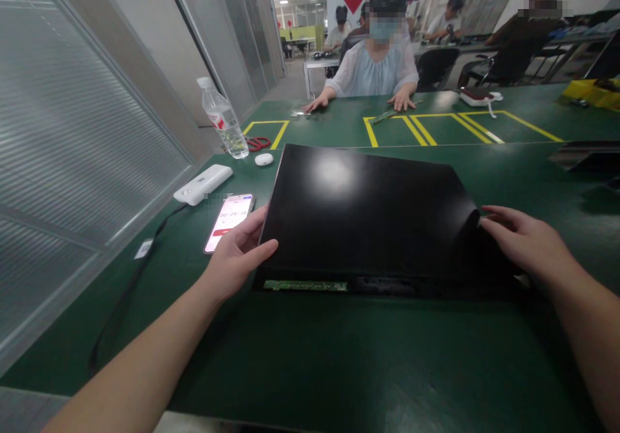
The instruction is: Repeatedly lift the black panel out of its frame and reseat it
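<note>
A glossy black display panel (368, 220) lies in front of me, a bright lamp reflection on its upper part. Along its near edge runs a green circuit board strip (305, 285). My left hand (242, 245) grips the panel's left edge, thumb on top and fingers partly hidden beneath. At the right edge, my right hand (520, 232) pinches the border between thumb and fingers, where the black surface looks slightly curled. Whether that is the panel itself or a thin layer on it, I cannot tell. The panel's underside is hidden.
Left of the panel are a phone (230, 220) showing a timer, a white power bank (203, 184) with a black strap, a white earbud case (264, 159), a water bottle (223, 119) and red-handled scissors (259, 143). A person (372, 68) sits opposite, hands on the green table (387, 362).
</note>
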A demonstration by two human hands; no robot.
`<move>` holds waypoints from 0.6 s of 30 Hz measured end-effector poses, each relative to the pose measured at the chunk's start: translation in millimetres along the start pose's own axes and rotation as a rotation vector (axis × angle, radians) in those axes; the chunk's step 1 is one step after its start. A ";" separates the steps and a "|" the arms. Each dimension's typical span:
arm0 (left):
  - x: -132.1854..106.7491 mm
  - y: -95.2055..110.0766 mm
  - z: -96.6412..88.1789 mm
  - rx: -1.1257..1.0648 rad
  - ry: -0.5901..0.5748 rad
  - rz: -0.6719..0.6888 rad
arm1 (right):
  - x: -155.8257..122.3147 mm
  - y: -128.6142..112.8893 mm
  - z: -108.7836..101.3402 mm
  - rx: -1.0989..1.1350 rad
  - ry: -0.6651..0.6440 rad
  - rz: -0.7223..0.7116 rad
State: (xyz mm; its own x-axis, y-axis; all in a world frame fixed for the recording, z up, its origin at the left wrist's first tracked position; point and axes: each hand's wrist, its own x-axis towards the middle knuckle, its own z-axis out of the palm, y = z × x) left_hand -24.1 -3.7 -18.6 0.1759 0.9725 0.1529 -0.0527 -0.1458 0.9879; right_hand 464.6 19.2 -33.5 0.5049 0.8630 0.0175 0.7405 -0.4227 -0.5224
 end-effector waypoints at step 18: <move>2.6 8.5 -2.0 -0.040 0.127 0.027 | -14.2 -11.9 -13.9 0.652 -0.040 0.161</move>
State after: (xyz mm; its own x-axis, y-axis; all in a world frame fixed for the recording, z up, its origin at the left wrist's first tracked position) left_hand -26.1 -2.1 -9.8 0.0487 0.9839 0.1722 -0.0955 -0.1670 0.9813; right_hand 454.8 8.1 -15.6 0.5602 0.8183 -0.1288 0.2314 -0.3039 -0.9242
